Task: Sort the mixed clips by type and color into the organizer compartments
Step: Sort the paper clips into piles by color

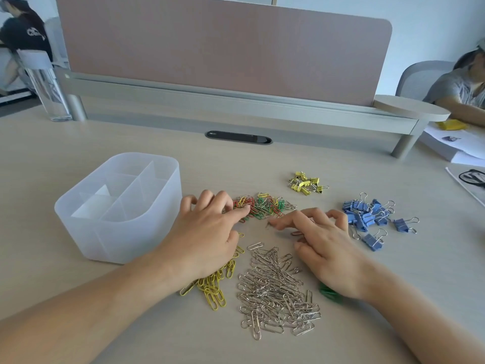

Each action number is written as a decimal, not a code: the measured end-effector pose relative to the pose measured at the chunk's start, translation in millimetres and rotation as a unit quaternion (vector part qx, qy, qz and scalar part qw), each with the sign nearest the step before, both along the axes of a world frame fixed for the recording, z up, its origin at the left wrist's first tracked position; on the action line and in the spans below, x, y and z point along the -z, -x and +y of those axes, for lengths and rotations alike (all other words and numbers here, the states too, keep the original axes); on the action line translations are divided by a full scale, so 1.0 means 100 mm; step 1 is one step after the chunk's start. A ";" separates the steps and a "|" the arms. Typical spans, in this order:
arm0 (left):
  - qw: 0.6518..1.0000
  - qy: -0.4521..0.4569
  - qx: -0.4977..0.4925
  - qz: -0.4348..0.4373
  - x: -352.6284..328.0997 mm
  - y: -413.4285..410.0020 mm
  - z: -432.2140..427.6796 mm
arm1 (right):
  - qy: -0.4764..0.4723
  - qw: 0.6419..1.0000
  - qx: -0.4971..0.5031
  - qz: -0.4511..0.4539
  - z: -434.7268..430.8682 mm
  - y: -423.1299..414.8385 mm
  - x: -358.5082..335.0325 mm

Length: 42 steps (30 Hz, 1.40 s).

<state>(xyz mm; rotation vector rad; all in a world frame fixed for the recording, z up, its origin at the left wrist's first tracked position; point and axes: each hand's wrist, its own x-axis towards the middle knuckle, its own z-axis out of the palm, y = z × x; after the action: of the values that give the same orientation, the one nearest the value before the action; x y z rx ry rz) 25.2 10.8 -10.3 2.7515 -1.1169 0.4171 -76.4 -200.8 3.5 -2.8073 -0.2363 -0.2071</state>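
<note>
A translucent white organizer [168, 206] stands at the left, and its compartments show no clips. A mixed pile of red, green, yellow and silver paper clips [267, 206] lies at the centre. My left hand [207, 232] rests on that pile's left edge, its index fingertip pressing on clips. My right hand [325, 240] is spread flat, its fingertips touching single clips on the desk just below the pile. Sorted heaps lie nearer me: yellow paper clips [215, 290], silver paper clips [275, 290], and green paper clips [329, 294] partly hidden under my right wrist. Yellow binder clips [305, 183] and blue binder clips [367, 216] lie at the right.
A clear water bottle [48, 88] stands at the back left by the desk divider [223, 48]. A cable port [237, 137] sits in the desk behind the clips. Papers [446, 148] lie at the far right, where a seated person [462, 93] leans on the desk.
</note>
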 end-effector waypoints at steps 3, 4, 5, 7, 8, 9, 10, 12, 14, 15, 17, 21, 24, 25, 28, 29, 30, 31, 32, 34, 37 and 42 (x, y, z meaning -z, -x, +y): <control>1.000 0.011 0.003 0.006 -0.02 0.01 -0.01 | -0.051 0.998 0.019 -0.030 0.00 0.00 -0.01; 1.000 0.019 0.005 0.004 -0.02 0.02 -0.01 | -0.060 0.997 0.031 -0.040 -0.02 0.00 -0.01; 1.000 0.027 0.007 0.001 -0.03 0.02 -0.02 | -0.062 0.996 0.043 -0.047 -0.03 0.00 0.00; 0.999 0.033 0.017 0.003 -0.04 0.04 -0.01 | -0.054 0.996 0.055 -0.047 -0.05 -0.01 0.02; 0.999 0.034 0.027 0.007 -0.05 0.04 -0.01 | -0.047 0.997 0.055 -0.039 -0.05 -0.01 0.01; 0.998 0.036 0.041 0.012 -0.05 0.05 -0.01 | -0.040 0.998 0.049 -0.030 -0.05 -0.01 0.01; 0.998 0.039 0.055 0.017 -0.06 0.06 -0.01 | -0.034 0.998 0.037 -0.023 -0.04 -0.01 0.01; 0.995 0.042 0.081 0.034 -0.09 0.07 -0.01 | -0.045 0.999 0.007 -0.021 -0.03 0.00 -0.01; 0.991 0.051 0.107 0.064 -0.10 0.07 -0.01 | -0.072 0.997 -0.009 -0.039 -0.03 0.02 -0.01; 0.987 0.063 0.117 0.086 -0.10 0.07 0.00 | -0.079 0.995 -0.007 -0.054 -0.04 0.03 -0.01; 0.980 0.097 0.129 0.116 -0.10 0.07 0.01 | -0.071 0.995 0.005 -0.071 -0.07 0.03 0.01; 0.976 0.130 0.125 0.120 -0.08 0.07 0.02 | -0.040 0.998 0.004 -0.046 -0.07 0.02 0.02; 0.978 0.125 0.126 0.112 -0.08 0.07 0.05 | -0.031 0.999 -0.016 -0.035 -0.05 0.03 0.01; 0.978 0.119 0.129 0.114 -0.08 0.07 0.06 | -0.035 0.999 -0.019 -0.037 -0.05 0.03 0.00; 0.974 0.093 0.159 0.135 -0.10 0.10 0.08 | -0.041 0.998 -0.025 -0.037 -0.06 0.06 0.02; 0.972 0.085 0.168 0.139 -0.11 0.12 0.08 | -0.040 0.998 -0.025 -0.034 -0.07 0.07 0.03; 0.972 0.080 0.171 0.138 -0.11 0.14 0.08 | -0.042 0.998 -0.025 -0.036 -0.07 0.07 0.03; 0.974 0.078 0.167 0.132 -0.12 0.16 0.07 | -0.042 0.998 -0.028 -0.049 -0.08 0.07 0.04; 0.977 0.075 0.159 0.118 -0.12 0.19 0.07 | -0.034 0.997 -0.030 -0.068 -0.09 0.07 0.05; 0.985 0.064 0.139 0.077 -0.14 0.26 0.06 | 0.003 0.994 -0.026 -0.105 -0.10 0.06 0.07; 0.988 0.044 0.136 0.053 -0.14 0.37 0.06 | 0.042 0.993 -0.020 -0.105 -0.10 0.04 0.09; 0.983 0.027 0.156 0.090 -0.16 0.42 0.05 | 0.034 0.995 -0.061 -0.073 -0.05 0.07 0.07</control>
<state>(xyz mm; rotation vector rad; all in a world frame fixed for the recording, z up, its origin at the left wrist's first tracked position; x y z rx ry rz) -16.6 15.8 6.1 2.4481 -1.4310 0.1529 -83.1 -205.8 -3.1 -2.8357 -0.4551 -0.3817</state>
